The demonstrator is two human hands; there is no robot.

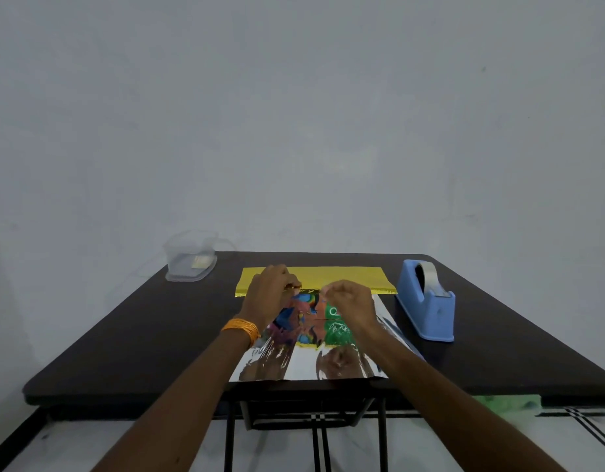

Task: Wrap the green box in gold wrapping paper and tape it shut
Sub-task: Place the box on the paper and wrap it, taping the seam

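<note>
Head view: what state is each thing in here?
wrapping paper: spread flat, silver side up, far strip showing gold.
green box: lying on the paper, uncovered.
left hand: pinching the paper at the box's far edge.
right hand: fingers curled beside it; hold unclear.
tape dispenser: upright, roll loaded, untouched.
clear container: upright, pale item inside.

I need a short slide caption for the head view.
Left hand and right hand pinch gold wrapping paper over the green box, tape dispenser alongside.

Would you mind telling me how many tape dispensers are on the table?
1: the blue tape dispenser stands at the right of the dark table, beside the wrapping paper. None seems hidden.
</note>
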